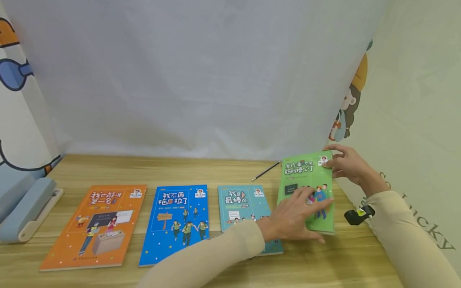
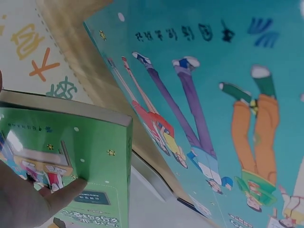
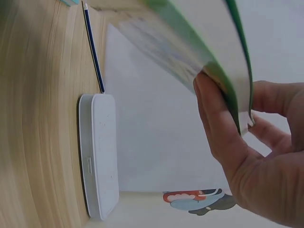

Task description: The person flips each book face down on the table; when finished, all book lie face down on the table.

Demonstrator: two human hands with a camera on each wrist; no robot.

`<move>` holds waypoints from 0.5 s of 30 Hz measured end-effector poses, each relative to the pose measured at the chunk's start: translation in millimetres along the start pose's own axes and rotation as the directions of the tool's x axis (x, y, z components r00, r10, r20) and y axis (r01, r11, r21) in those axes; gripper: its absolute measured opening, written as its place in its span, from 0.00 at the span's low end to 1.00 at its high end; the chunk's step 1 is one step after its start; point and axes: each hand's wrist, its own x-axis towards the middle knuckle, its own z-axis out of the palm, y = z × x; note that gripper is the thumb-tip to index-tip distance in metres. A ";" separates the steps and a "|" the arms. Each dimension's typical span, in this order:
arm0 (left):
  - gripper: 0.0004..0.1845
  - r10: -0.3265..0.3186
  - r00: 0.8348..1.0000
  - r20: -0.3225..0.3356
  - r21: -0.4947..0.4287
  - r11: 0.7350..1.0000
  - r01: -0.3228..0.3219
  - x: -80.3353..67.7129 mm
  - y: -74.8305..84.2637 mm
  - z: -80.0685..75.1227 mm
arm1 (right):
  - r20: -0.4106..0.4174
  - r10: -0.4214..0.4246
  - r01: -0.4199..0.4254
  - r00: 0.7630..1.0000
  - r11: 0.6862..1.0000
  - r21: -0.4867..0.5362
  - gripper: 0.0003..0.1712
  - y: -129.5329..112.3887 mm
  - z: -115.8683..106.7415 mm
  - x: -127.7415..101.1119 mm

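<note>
Near the right end of the table, a green book (image 1: 293,182) with a cartoon cover stands tilted up. My right hand (image 1: 349,166) pinches its upper right corner, with fingers on both sides of the book in the right wrist view. My left hand (image 1: 293,214) lies across the lower cover with fingers extended, and its thumb is at the bottom edge. In the left wrist view one finger (image 2: 66,197) rests flat on the cover. Beside that hand lies a teal book (image 1: 248,200), partly covered by the left forearm.
A blue book (image 1: 180,220) and an orange book (image 1: 104,228) lie further left, past them a blue-grey desk lamp (image 1: 27,206). A dark pencil (image 1: 265,171) lies at the back. By its end sits a white case (image 3: 104,156), hidden in the head view. Cloth walls enclose the table.
</note>
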 end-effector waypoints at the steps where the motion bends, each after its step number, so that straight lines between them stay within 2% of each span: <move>1: 0.58 -0.001 1.000 -0.017 0.009 1.000 0.002 0.4 0.6 0.3 | -0.005 0.004 -0.004 1.000 1.000 0.005 0.32 -0.7 0.9 0.2; 6: 0.61 -0.043 0.997 -0.063 0.040 0.998 0.046 1.7 3.6 2.0 | -0.038 0.047 -0.046 0.998 0.998 0.032 0.31 -3.9 5.1 0.4; 10: 0.58 -0.089 0.994 -0.058 0.036 0.995 0.092 3.8 6.3 0.7 | -0.066 0.073 -0.070 0.995 0.997 0.041 0.32 -7.5 8.2 0.6; 15: 0.50 -0.124 0.991 -0.045 -0.094 0.988 0.119 4.8 4.6 -5.0 | -0.090 0.083 -0.082 0.992 0.996 0.015 0.32 -11.0 8.5 -0.7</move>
